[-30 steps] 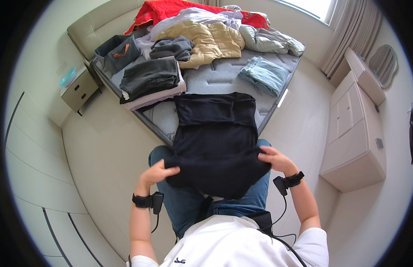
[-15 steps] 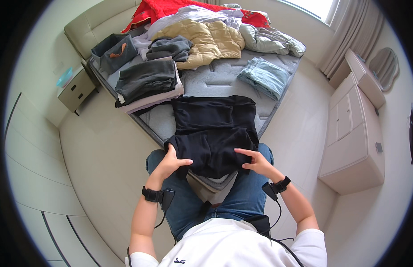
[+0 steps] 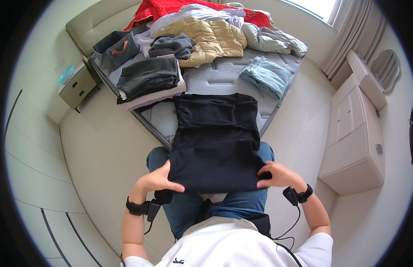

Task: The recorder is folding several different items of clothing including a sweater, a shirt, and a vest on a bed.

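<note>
A black garment (image 3: 215, 147) lies lengthwise from the mattress onto my lap, its near part pulled smooth between my hands; I cannot make out its exact kind. My left hand (image 3: 160, 180) grips the near left corner, thumb on top and fingers hidden beneath. At the near right corner my right hand (image 3: 277, 174) pinches the cloth between thumb and fingers. Some black cloth hangs below the left hand. Left of the garment is a stack topped by folded dark grey clothing (image 3: 148, 79), and folded light blue clothing (image 3: 266, 76) sits to its right.
The grey mattress (image 3: 206, 80) also bears a tan quilted jacket (image 3: 220, 40), a crumpled grey garment (image 3: 173, 46), a dark fabric bin (image 3: 115, 51) and red bedding (image 3: 171, 13). A nightstand (image 3: 80, 86) stands left, a pale dresser (image 3: 348, 138) right.
Both hands have drawn the garment's near edge toward me and spread apart. Its bunched near part is now flatter and wider, and my right hand has closed on the cloth.
</note>
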`<state>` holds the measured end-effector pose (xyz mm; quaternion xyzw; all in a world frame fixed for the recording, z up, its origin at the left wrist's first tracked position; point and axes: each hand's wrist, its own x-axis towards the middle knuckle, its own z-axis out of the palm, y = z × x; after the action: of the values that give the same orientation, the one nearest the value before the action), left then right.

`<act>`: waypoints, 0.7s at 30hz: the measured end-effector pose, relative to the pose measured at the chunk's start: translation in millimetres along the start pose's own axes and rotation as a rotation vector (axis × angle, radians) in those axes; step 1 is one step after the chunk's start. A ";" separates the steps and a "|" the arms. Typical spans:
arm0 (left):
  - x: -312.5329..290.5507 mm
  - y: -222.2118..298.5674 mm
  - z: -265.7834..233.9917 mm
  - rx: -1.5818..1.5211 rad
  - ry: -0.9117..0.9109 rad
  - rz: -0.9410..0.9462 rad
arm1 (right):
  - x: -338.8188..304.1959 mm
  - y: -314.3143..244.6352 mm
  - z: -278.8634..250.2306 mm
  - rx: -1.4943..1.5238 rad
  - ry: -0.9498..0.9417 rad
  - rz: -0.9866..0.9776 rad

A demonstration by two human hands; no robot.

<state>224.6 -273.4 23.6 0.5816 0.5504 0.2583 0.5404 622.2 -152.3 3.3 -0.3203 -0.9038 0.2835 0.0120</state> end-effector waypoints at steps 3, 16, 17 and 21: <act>-8.4 -9.5 9.0 0.159 -0.285 -0.060 | -24.8 -8.2 7.5 -0.116 -0.306 0.032; -27.8 -19.2 10.1 -0.091 -0.392 -0.040 | -32.5 14.8 -11.5 0.281 -0.567 0.025; -21.2 -7.5 6.4 -0.316 -0.251 -0.100 | -23.2 19.3 -21.4 0.284 -0.434 0.046; 18.1 -0.8 -24.2 -0.612 0.078 -0.007 | 18.8 40.3 -46.2 0.857 0.007 0.288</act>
<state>207.3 -248.6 24.4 0.3799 0.4692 0.4323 0.6698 639.7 -92.4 18.1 -0.4101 -0.6510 0.6297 0.1069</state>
